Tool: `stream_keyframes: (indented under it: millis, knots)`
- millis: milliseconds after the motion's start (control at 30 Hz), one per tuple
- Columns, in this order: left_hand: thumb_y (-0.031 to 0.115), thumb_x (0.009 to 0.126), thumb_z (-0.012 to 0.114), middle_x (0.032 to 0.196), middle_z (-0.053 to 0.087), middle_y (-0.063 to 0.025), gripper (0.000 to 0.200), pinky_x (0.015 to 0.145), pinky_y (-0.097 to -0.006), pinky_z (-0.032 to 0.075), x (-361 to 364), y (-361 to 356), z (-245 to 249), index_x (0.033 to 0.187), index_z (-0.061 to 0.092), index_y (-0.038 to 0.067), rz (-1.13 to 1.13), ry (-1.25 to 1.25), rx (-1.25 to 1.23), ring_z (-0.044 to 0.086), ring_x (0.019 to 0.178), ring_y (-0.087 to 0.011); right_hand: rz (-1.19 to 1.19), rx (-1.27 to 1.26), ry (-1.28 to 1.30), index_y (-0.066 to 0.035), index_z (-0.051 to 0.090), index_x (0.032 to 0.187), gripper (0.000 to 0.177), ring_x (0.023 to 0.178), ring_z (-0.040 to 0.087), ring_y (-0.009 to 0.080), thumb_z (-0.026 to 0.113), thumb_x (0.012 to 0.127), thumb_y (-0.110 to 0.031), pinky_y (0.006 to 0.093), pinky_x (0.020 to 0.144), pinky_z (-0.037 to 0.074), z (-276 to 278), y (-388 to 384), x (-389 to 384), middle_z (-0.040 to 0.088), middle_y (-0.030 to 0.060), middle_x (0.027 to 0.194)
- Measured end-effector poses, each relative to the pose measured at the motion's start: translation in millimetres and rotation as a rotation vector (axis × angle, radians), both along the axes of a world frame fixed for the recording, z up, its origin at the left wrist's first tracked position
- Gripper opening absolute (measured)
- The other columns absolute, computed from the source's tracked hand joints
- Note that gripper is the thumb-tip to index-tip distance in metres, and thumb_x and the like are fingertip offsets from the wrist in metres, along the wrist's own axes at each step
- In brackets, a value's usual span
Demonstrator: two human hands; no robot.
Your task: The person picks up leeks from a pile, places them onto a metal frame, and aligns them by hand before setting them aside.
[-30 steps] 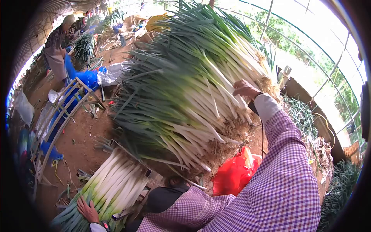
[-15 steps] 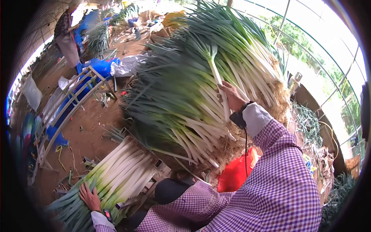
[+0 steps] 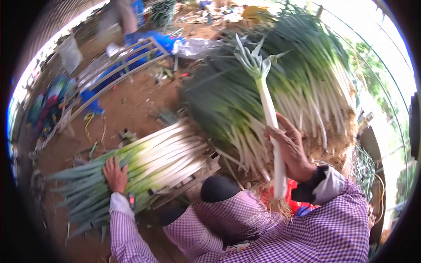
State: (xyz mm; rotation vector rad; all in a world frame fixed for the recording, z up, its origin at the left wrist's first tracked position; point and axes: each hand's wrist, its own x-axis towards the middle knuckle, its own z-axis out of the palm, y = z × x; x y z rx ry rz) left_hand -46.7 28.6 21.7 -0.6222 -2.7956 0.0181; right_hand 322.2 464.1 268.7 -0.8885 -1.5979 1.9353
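My right hand (image 3: 287, 147) is closed around the white shaft of a single leek (image 3: 268, 103). That leek is held up nearly upright, its green leaves at the top and its roots hanging near my lap. Behind it lies a large pile of leeks (image 3: 302, 83), green ends away from me and rooty ends on the right. My left hand (image 3: 115, 174) rests with fingers spread on the green part of a smaller stack of leeks (image 3: 162, 151). The stack lies on a low wooden rack (image 3: 186, 182), its white ends pointing right.
A wooden frame (image 3: 118, 65) with blue sheeting stands on the dirt floor at the upper left. Another person (image 3: 127, 17), blurred, is at the back. Red plastic (image 3: 291, 193) lies beside my lap. Leaf scraps (image 3: 366, 162) lie at the right, near a mesh wall.
My right hand has drawn the leek away from the large pile and toward me. My left hand stays on the smaller stack. The whole view has shifted.
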Motion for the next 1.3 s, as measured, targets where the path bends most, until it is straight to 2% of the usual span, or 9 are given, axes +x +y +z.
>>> stream_keyframes:
  millis: [200, 433, 467, 533, 633, 800, 1000, 1033, 1300]
  knots:
    - [0.044, 0.093, 0.070, 0.147, 0.054, -0.0159, 0.066, 0.122, -0.0560, 0.026, 5.6, -0.6, -0.5, 0.146, 0.054, 0.008, -0.046, 0.101, 0.045, 0.043, 0.143, -0.0349, 0.372, 0.035, 0.036, -0.005, 0.039, 0.158, 0.064, 0.062, 0.056, 0.0075, 0.066, 0.100, -0.015, 0.0254, 0.050, 0.047, 41.0, -54.0, -61.5, 0.064, 0.0023, 0.089]
    - [0.045, 0.090, 0.072, 0.149, 0.052, -0.0146, 0.068, 0.123, -0.0544, 0.025, 7.4, 1.0, 4.1, 0.146, 0.055, 0.010, -0.022, 0.056, 0.093, 0.042, 0.144, -0.0332, 0.838, 0.618, 0.271, -0.002, 0.041, 0.157, 0.063, 0.062, 0.060, 0.0106, 0.067, 0.099, -0.005, 0.0286, 0.055, 0.051, 22.2, -115.0, -182.6, 0.069, 0.0071, 0.087]
    - [0.045, 0.091, 0.072, 0.149, 0.052, -0.0142, 0.067, 0.123, -0.0543, 0.025, 7.7, 1.0, 5.4, 0.146, 0.055, 0.010, -0.021, 0.049, 0.096, 0.041, 0.144, -0.0330, 0.908, 0.725, 0.173, 0.002, 0.046, 0.152, 0.067, 0.075, 0.072, 0.0220, 0.072, 0.091, -0.006, 0.0369, 0.065, 0.059, 23.9, -125.0, -197.9, 0.074, 0.0185, 0.099]
    - [0.044, 0.092, 0.071, 0.150, 0.051, -0.0137, 0.066, 0.123, -0.0543, 0.024, 8.2, 1.7, 5.4, 0.146, 0.055, 0.010, -0.017, 0.041, 0.093, 0.041, 0.144, -0.0328, 0.911, 1.036, 0.415, -0.006, 0.047, 0.154, 0.073, 0.079, 0.074, 0.0311, 0.075, 0.087, -0.007, 0.0413, 0.070, 0.060, -12.7, -142.0, -236.2, 0.073, 0.0217, 0.108]
    - [0.047, 0.093, 0.068, 0.150, 0.050, -0.0145, 0.067, 0.123, -0.0547, 0.023, 6.5, 1.4, 4.4, 0.148, 0.054, 0.010, -0.006, 0.033, 0.079, 0.041, 0.144, -0.0337, 0.941, 1.127, 0.571, -0.013, 0.051, 0.151, 0.074, 0.083, 0.072, 0.0385, 0.078, 0.082, -0.009, 0.0442, 0.071, 0.058, -81.7, -159.1, -295.8, 0.071, 0.0212, 0.111]
    - [0.050, 0.095, 0.066, 0.158, 0.044, -0.0163, 0.071, 0.124, -0.0556, 0.021, 5.3, 0.6, -6.1, 0.152, 0.050, 0.010, 0.040, -0.051, 0.085, 0.038, 0.148, -0.0370, 0.902, 1.360, 0.333, -0.011, 0.071, 0.112, 0.035, 0.083, 0.069, 0.0409, 0.080, 0.078, -0.012, 0.0491, 0.070, 0.055, -196.8, -160.1, -359.9, 0.066, 0.0173, 0.101]
    - [0.041, 0.090, 0.073, 0.152, 0.048, -0.0165, 0.071, 0.124, -0.0565, 0.023, 4.4, 3.3, 2.2, 0.149, 0.051, 0.009, -0.032, -0.037, 0.187, 0.038, 0.146, -0.0375, 0.839, 1.290, 0.297, -0.011, 0.073, 0.098, 0.024, 0.085, 0.070, 0.0375, 0.082, 0.077, -0.017, 0.0470, 0.071, 0.054, -238.2, -152.4, -365.3, 0.071, 0.0138, 0.096]
    - [0.040, 0.090, 0.074, 0.151, 0.049, -0.0164, 0.071, 0.123, -0.0566, 0.023, 4.8, 3.3, 2.6, 0.149, 0.052, 0.009, -0.032, -0.037, 0.195, 0.039, 0.146, -0.0374, 0.931, 1.217, 0.186, -0.007, 0.073, 0.110, 0.042, 0.094, 0.071, 0.0361, 0.088, 0.074, -0.022, 0.0450, 0.079, 0.055, -237.4, -150.0, -365.5, 0.073, 0.0132, 0.104]
    - [0.040, 0.090, 0.074, 0.151, 0.048, -0.0157, 0.069, 0.124, -0.0564, 0.023, 4.8, 0.0, -2.6, 0.148, 0.052, 0.009, -0.050, 0.033, 0.180, 0.038, 0.146, -0.0361, 0.849, 1.170, 0.356, -0.009, 0.076, 0.107, 0.033, 0.092, 0.071, 0.0394, 0.083, 0.079, -0.025, 0.0464, 0.080, 0.057, -231.4, -147.0, -356.9, 0.074, 0.0134, 0.102]
